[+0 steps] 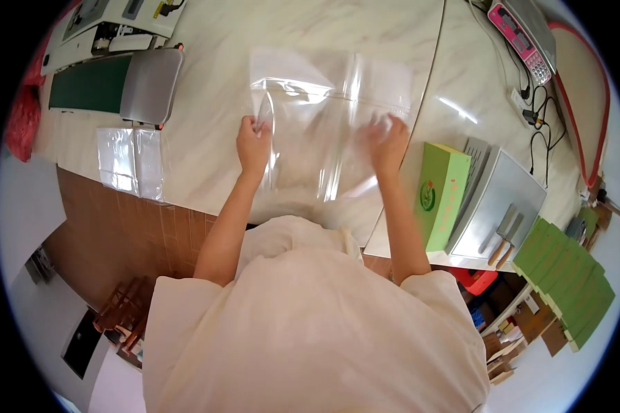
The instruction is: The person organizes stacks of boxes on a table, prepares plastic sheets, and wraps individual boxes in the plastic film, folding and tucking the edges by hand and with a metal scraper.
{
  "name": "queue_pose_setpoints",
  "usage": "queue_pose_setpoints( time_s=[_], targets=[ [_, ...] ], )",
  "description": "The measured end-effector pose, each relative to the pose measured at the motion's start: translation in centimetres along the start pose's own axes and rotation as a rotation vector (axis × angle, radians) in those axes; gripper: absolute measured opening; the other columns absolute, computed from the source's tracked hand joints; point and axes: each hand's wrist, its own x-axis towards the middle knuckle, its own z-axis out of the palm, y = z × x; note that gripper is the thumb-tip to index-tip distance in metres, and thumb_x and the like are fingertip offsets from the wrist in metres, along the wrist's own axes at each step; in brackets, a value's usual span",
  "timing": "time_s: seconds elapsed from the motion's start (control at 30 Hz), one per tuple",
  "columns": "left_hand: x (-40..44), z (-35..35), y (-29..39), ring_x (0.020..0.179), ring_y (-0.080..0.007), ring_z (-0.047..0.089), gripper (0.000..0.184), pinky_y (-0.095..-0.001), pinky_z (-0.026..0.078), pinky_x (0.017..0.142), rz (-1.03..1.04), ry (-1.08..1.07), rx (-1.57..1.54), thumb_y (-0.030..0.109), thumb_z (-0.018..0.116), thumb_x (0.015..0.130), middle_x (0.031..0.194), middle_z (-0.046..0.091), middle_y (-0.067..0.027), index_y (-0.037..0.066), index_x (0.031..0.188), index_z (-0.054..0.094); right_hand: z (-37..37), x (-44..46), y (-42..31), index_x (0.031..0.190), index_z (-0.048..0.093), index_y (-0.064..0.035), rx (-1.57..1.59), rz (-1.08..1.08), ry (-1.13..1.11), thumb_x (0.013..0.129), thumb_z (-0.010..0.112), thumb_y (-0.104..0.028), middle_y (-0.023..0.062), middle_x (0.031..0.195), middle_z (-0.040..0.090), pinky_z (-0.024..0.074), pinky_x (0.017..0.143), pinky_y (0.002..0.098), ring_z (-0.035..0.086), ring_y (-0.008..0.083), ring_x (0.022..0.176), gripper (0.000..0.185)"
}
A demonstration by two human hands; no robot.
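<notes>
A large clear plastic bag [303,131] lies spread on the marbled table in front of me, creased and shiny. My left hand [253,146] is closed on its left edge, thumb and fingers pinching the film. Over the bag's right side is my right hand [387,143], its fingers curled and smeared by motion, so its grip on the film cannot be made out. Another folded clear bag [130,162] rests at the table's front edge on the left.
A machine with a green belt [89,84] stands at the upper left. To the right are a green box [444,193], a metal tray [499,199] with two wooden-handled blades [505,237], a pink-panelled scale [520,40], cables and a power strip [522,104]. Green boxes [565,275] are stacked lower right.
</notes>
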Motion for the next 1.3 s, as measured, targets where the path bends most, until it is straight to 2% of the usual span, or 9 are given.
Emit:
queue_pose_setpoints(
  time_s=[0.17, 0.27, 0.47, 0.57, 0.8, 0.87, 1.03, 1.2, 1.3],
  targets=[
    [-5.5, -0.4, 5.7, 0.070, -0.0347, 0.064, 0.026, -0.0423, 0.049, 0.062, 0.201, -0.172, -0.245, 0.020, 0.060, 0.089, 0.078, 0.064, -0.0159, 0.004, 0.106, 0.048, -2.7, -6.4, -7.4, 0.128, 0.043, 0.0020, 0.381, 0.014, -0.275, 0.081, 0.070, -0.019, 0.0213, 0.130, 0.045, 0.0365, 0.101, 0.0429, 0.044, 0.0362, 0.120, 0.059],
    [-9.8, -0.1, 8.6, 0.068, -0.0343, 0.064, 0.027, -0.0425, 0.050, 0.062, 0.224, -0.319, -0.078, 0.017, 0.063, 0.085, 0.078, 0.064, -0.0166, 0.006, 0.106, 0.050, -5.6, -6.4, -11.2, 0.130, 0.041, 0.0008, 0.802, 0.432, -0.345, 0.083, 0.071, -0.022, 0.0180, 0.132, 0.043, 0.0403, 0.099, 0.0403, 0.046, 0.0294, 0.120, 0.060],
    [-14.1, 0.2, 10.7, 0.102, -0.0291, 0.059, 0.041, -0.0388, 0.049, 0.081, 0.542, -0.485, -0.225, 0.007, 0.069, 0.075, 0.103, 0.064, -0.0081, 0.007, 0.112, 0.050, -8.2, -5.4, -9.7, 0.133, 0.042, 0.0030, 0.844, 0.610, -0.248, 0.096, 0.055, -0.028, 0.0129, 0.112, 0.061, 0.0527, 0.075, 0.0276, 0.059, 0.0161, 0.089, 0.049],
    [-15.0, 0.5, 10.0, 0.119, -0.0297, 0.047, 0.045, -0.0403, 0.045, 0.093, 0.788, -0.367, -0.193, 0.006, 0.069, 0.075, 0.118, 0.057, -0.0090, 0.005, 0.116, 0.048, -8.3, -5.9, -8.0, 0.129, 0.046, 0.0046, 0.866, 0.602, -0.260, 0.099, 0.047, -0.024, 0.0141, 0.116, 0.061, 0.0528, 0.074, 0.0267, 0.062, 0.0164, 0.093, 0.041],
    [-14.2, 0.9, 7.8, 0.114, -0.0240, 0.051, 0.047, -0.0378, 0.049, 0.092, 0.308, -0.605, -0.649, 0.016, 0.053, 0.095, 0.138, 0.036, -0.0150, 0.002, 0.131, 0.027, -8.7, -5.7, -6.1, 0.123, 0.051, 0.0067, 0.868, 0.591, -0.303, 0.100, 0.043, -0.021, 0.0159, 0.109, 0.065, 0.0535, 0.068, 0.0286, 0.066, 0.0200, 0.086, 0.036],
    [-13.3, 0.8, 7.5, 0.108, -0.0218, 0.055, 0.050, -0.0345, 0.052, 0.088, 0.117, -0.674, -0.658, 0.015, 0.052, 0.096, 0.140, 0.035, -0.0168, 0.001, 0.136, 0.025, -9.4, -5.5, -7.8, 0.118, 0.059, 0.0018, 1.027, 0.687, -0.263, 0.098, 0.047, -0.020, 0.0046, 0.094, 0.066, 0.0449, 0.062, 0.0225, 0.054, 0.0095, 0.073, 0.032],
    [-13.4, 1.4, 7.5, 0.110, -0.0228, 0.054, 0.058, -0.0348, 0.048, 0.088, 0.204, -0.740, -0.544, 0.016, 0.054, 0.095, 0.138, 0.041, -0.0161, 0.003, 0.143, 0.024, -8.6, -6.6, -7.0, 0.117, 0.059, 0.0014, 1.068, 0.697, -0.270, 0.099, 0.046, -0.021, 0.0071, 0.100, 0.066, 0.0495, 0.067, 0.0270, 0.060, 0.0130, 0.084, 0.031],
    [-14.0, 3.1, 6.3, 0.129, -0.0361, 0.036, 0.061, -0.0442, 0.029, 0.107, 0.528, -0.576, -0.315, 0.035, 0.052, 0.095, 0.141, 0.039, -0.0191, 0.007, 0.144, 0.030, -9.9, -6.6, -6.1, 0.118, 0.057, 0.0021, 1.007, 0.687, -0.224, 0.099, 0.046, -0.021, 0.0098, 0.105, 0.065, 0.0528, 0.070, 0.0303, 0.062, 0.0155, 0.091, 0.032],
    [-13.9, 4.0, 5.9, 0.133, -0.0413, 0.029, 0.069, -0.0453, 0.028, 0.108, 0.307, -0.527, 0.158, 0.044, 0.055, 0.092, 0.145, 0.033, -0.0210, 0.007, 0.144, 0.029, -11.6, -6.1, -5.6, 0.118, 0.058, 0.0013, 1.034, 0.681, -0.197, 0.099, 0.045, -0.019, 0.0106, 0.107, 0.065, 0.0530, 0.066, 0.0287, 0.063, 0.0156, 0.088, 0.031]
  ],
)
